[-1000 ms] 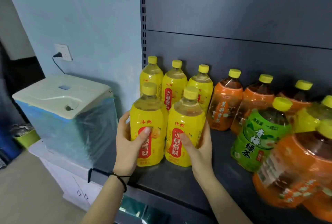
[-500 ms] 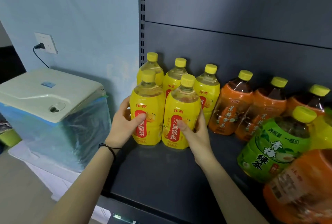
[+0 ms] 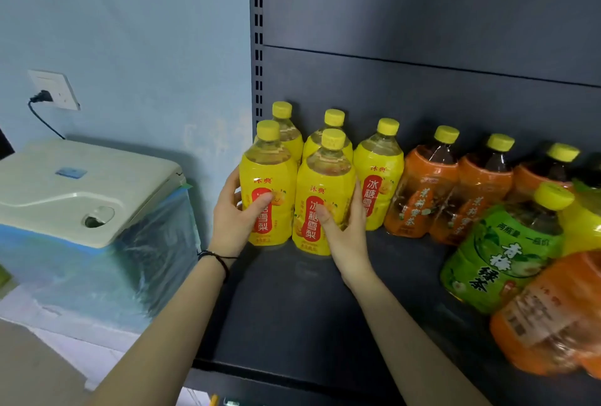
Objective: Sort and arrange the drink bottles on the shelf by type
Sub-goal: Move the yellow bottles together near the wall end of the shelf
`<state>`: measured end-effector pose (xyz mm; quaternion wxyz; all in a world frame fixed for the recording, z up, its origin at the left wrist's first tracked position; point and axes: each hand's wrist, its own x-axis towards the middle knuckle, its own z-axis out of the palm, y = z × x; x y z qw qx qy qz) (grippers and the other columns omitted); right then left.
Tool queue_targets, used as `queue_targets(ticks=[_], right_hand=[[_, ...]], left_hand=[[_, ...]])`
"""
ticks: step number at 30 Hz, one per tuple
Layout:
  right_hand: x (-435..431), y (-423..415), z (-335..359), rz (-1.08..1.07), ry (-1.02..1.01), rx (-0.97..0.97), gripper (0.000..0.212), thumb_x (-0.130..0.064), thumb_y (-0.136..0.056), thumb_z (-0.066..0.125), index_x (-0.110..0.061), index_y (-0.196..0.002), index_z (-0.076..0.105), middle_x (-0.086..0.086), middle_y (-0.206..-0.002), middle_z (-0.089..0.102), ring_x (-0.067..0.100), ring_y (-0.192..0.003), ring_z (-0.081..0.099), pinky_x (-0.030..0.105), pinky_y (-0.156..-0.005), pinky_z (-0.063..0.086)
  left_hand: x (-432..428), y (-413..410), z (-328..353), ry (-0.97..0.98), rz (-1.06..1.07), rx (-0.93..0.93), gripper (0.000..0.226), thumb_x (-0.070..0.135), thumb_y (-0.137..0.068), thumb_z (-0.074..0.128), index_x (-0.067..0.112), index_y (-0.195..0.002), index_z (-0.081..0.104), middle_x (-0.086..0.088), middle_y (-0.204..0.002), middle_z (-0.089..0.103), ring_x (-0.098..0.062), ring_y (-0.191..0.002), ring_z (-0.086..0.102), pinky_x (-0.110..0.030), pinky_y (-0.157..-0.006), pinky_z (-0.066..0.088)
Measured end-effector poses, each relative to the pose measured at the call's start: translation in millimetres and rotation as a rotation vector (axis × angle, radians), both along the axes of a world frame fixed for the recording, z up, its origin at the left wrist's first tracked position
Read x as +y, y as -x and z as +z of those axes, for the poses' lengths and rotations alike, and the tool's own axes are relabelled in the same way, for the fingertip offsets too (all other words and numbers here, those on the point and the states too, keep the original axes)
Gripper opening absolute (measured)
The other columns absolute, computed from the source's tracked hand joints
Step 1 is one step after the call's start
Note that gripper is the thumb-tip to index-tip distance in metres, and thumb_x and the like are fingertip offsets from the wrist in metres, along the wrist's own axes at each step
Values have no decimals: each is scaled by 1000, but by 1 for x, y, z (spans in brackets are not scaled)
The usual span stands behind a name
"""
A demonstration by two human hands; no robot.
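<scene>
Dark grey shelf (image 3: 302,314), five yellow-labelled bottles (image 3: 379,178) upright at left end, three orange-labelled bottles (image 3: 422,187) beside them, green-labelled bottle (image 3: 500,252) nearer front edge.

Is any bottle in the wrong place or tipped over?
Yes. On the right, a green bottle stands in front of the orange bottles, with a stray yellow bottle beside it and a front orange bottle nearest the camera, so the types are mixed there. Nothing looks spilled.
</scene>
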<state>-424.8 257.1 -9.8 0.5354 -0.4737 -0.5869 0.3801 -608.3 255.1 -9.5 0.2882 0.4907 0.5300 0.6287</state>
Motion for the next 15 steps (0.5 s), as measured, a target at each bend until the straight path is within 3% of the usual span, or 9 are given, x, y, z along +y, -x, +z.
queue_targets(ticks=[3, 7, 10, 13, 15], right_hand=[[0, 0, -2, 9, 17, 35, 97, -75, -65, 68, -59, -143, 13, -14, -158, 22, 15, -145, 25, 50, -113, 35], [-5, 2, -6, 4, 58, 92, 85, -77, -62, 69, -76, -127, 15, -16, -156, 25, 13, -143, 29, 49, -113, 36], [-9, 5, -4, -21, 77, 90, 85, -75, -64, 68, -73, -131, 16, -16, -155, 28, 11, -141, 32, 46, -113, 36], [-16, 2, 1, -28, 108, 104, 85, -54, -78, 70, -47, -147, 21, -19, -144, 37, 5, -132, 37, 35, -110, 38], [-25, -6, 5, -52, 130, 103, 68, -38, -87, 66, -33, -146, 32, -14, -135, 45, 7, -126, 45, 29, -103, 43]], left_hand=[[-2, 6, -2, 11, -77, -13, 76, 56, -68, 69, 29, -135, 45, 11, -119, 63, -3, -104, 63, -25, -82, 56], [-7, 17, -7, 29, -199, 35, 74, 49, -76, 69, 34, -141, 37, 7, -132, 59, -15, -117, 59, -45, -95, 52], [-13, 23, -15, 103, -217, 37, 78, 55, -72, 69, 40, -140, 35, 10, -132, 57, -11, -119, 57, -42, -99, 49], [-25, 24, -23, 168, -80, 93, 74, 61, -69, 70, 30, -132, 46, 9, -123, 58, -12, -109, 58, -33, -90, 50], [-38, 21, -26, 172, 28, 125, 54, 44, -80, 72, 21, -124, 51, 0, -114, 61, -16, -100, 61, -25, -81, 49]])
